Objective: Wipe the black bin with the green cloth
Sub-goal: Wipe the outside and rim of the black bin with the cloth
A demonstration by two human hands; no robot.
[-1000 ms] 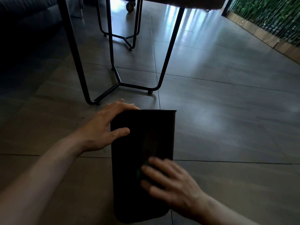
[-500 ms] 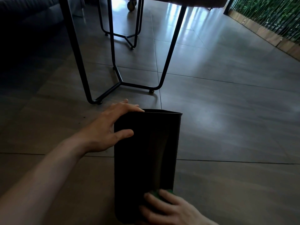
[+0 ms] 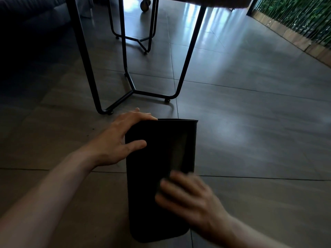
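Basically the black bin (image 3: 159, 176) lies on its side on the tiled floor (image 3: 250, 140), long axis running near to far, open rim at the far end, closed base at the near end. Left hand (image 3: 121, 138) sits at the far left corner of the bin, fingers spread and curled over the rim edge, thumb pressed flat on the upper side wall, so it is loosely open and bracing the bin, not clenched. Right hand (image 3: 186, 196) is motion-blurred, palm down on the near right part of the upper wall, fingers extended and slightly apart, pointing far-left. Green cloth is not visible under that hand; cannot tell whether it has hold of anything. Both forearms come in from the near edge, left one from the near left, right one from the near right. Black metal table legs (image 3: 129, 86) stand just beyond the bin's rim on the far side. Green plant wall (image 3: 295, 17) at far right.
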